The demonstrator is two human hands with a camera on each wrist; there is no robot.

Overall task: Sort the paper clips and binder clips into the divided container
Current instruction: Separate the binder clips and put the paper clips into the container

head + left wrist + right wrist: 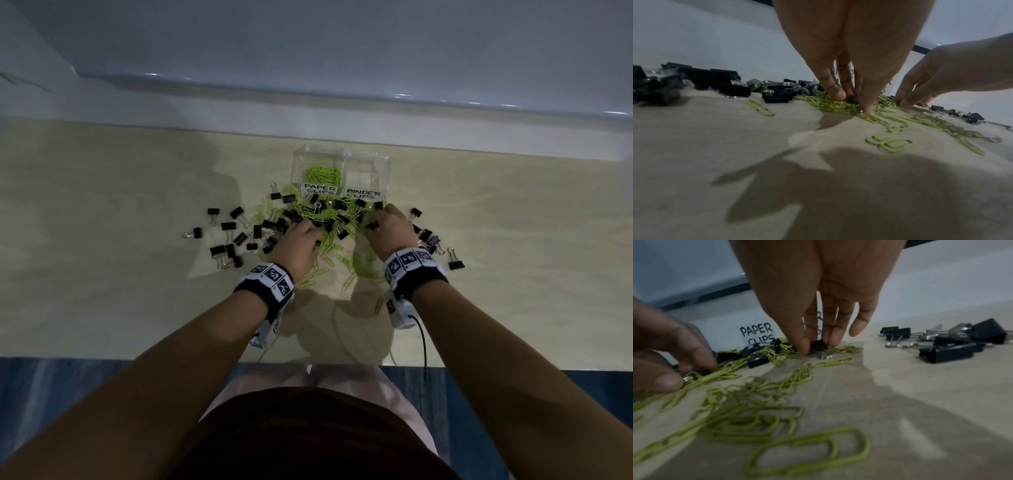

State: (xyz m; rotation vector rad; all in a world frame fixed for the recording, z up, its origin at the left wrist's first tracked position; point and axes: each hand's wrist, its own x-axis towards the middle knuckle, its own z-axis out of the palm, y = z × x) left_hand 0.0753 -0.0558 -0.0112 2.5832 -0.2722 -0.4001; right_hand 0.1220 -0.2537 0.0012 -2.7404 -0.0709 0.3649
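Observation:
A clear divided container (385, 171) stands at the far side of the pile. Its left half, labelled PAPER CLIPS (757, 334), holds green paper clips (322, 173); the half labelled BINDER CLIPS (363, 194) looks empty. In front lies a mixed pile of green paper clips (830, 104) and black binder clips (329, 214). My left hand (854, 104) reaches down into the pile, its fingertips pinching a small dark binder clip (852, 100). My right hand (816, 348) pinches a black binder clip (818, 344) between thumb and fingers, low on the table just before the container.
Loose binder clips (229, 240) are scattered left of the pile, and more binder clips (953, 340) lie to the right. Green paper clips (777, 426) spread toward me over the light wooden table (102, 192). A white wall ledge (342, 113) runs behind the container.

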